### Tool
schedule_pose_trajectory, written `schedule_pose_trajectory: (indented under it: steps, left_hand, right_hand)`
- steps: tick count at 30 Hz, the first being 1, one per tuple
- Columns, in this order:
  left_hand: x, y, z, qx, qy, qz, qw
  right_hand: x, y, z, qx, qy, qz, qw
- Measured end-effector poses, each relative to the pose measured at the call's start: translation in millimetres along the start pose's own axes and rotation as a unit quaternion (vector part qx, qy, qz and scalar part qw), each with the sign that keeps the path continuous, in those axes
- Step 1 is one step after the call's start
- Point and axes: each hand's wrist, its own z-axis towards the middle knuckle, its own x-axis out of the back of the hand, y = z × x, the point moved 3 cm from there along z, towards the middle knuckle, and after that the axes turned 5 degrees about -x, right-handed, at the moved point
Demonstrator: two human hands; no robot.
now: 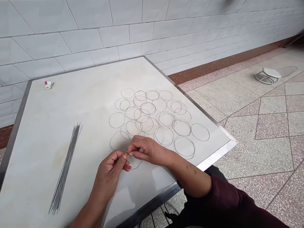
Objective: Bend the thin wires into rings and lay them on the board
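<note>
Both hands meet near the front of the white table point(95, 104), pinching the same thin wire ring point(137, 167). My left hand point(111, 167) grips it between thumb and forefinger, with the other fingers curled behind. From the right, the thumb and fingers of my right hand point(146, 150) close on the wire beside the left thumb. Its ends are hidden by the fingertips. Just beyond the hands lie several loose wire rings point(181, 127), many overlapping. To the left of my left hand rests a bundle of straight grey wires point(65, 169).
A small white and red object point(49, 84) sits in the far left corner of the table. Metal edging point(206, 112) runs round the tabletop. Behind it stands a white tiled wall point(95, 41). On the tiled floor to the right is a white chair point(272, 73).
</note>
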Motion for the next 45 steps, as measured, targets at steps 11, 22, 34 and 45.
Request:
schedule_pose_trajectory:
  steps: [11, 22, 34, 45]
  left_hand:
    - [-6.2, -12, -1, 0.145, -0.123, -0.281, 0.941]
    - [-10.5, -20, -1, 0.153, -0.085, -0.289, 0.941]
    - [-10.1, -13, 1, 0.150, -0.032, -0.340, 0.928]
    - [-11.4, -12, 0, 0.142, -0.021, -0.328, 0.934]
  right_hand:
    - [6, 0, 0, 0.035, -0.062, 0.019, 0.997]
    - [3, 4, 0, 0.099, -0.051, -0.025, 0.993]
    - [-4, 8, 2, 0.016, 0.080, 0.033, 0.996]
    - [0, 1, 1, 0.029, 0.051, 0.013, 0.998]
